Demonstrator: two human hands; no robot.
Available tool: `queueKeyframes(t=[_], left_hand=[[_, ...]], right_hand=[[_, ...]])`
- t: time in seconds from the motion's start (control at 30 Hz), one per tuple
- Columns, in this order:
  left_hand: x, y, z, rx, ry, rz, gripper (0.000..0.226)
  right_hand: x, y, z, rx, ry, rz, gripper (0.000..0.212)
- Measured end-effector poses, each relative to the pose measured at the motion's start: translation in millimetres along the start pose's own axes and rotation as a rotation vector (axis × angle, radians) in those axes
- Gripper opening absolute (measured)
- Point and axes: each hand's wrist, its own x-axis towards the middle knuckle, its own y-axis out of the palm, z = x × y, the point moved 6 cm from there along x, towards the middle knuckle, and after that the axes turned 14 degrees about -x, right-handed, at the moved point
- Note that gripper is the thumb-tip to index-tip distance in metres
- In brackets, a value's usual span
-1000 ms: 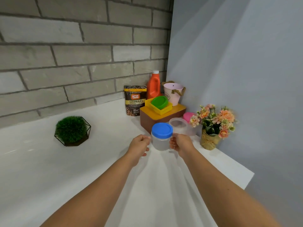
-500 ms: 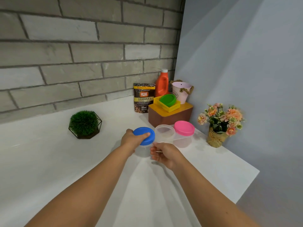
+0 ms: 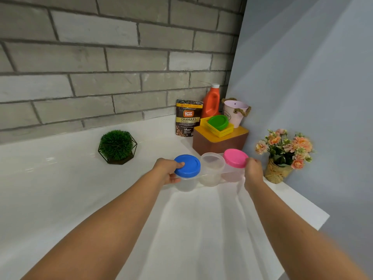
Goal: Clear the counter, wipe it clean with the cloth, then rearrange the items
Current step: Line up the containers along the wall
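The left hand (image 3: 168, 171) grips the blue-lidded jar (image 3: 187, 165), thumb lying across the lid and fingers curled round the clear side beneath. The right hand (image 3: 253, 173) has its fingers curled on the far edge of the pink-lidded jar (image 3: 235, 157), holding it at the rim. Between the two jars, touching or nearly touching both, stands an open jar (image 3: 212, 170). The three form a row on the white counter (image 3: 60, 188), just in front of the brown box (image 3: 220, 142). On top of that box sits a yellow basket (image 3: 221, 131) with a green lid (image 3: 218, 122) in it. Behind the box are a coffee pouch (image 3: 188, 120), an orange bottle (image 3: 211, 102) and a pink bucket (image 3: 235, 113). To the right of the box stand flowers (image 3: 284, 146), and well to its left a round green plant (image 3: 116, 145).
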Motion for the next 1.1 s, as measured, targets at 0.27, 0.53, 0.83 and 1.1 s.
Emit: queueKeyframes(t=[0.27, 0.53, 0.83, 1.1], left_hand=[[-4.2, -32.1, -9.5, 0.009, 0.039, -0.035, 0.038], [-36.7, -142.9, -47.3, -0.097, 0.23, -0.235, 0.031], [-106.9, -307.0, -65.0, -0.153, 0.36, -0.512, 0.032], [-155.2, -439.6, -57.1, -0.229, 0.442, -0.735, 0.019]], right_hand=[[-11.0, 26.1, 6.9, -0.124, -0.087, 0.022, 0.038], [-86.8, 95.9, 54.3, -0.068, -0.278, 0.045, 0.032], [-212.4, 206.9, 98.3, -0.042, -0.386, 0.354, 0.036], [-328.0, 292.1, 113.0, -0.028, -0.498, 0.565, 0.039]])
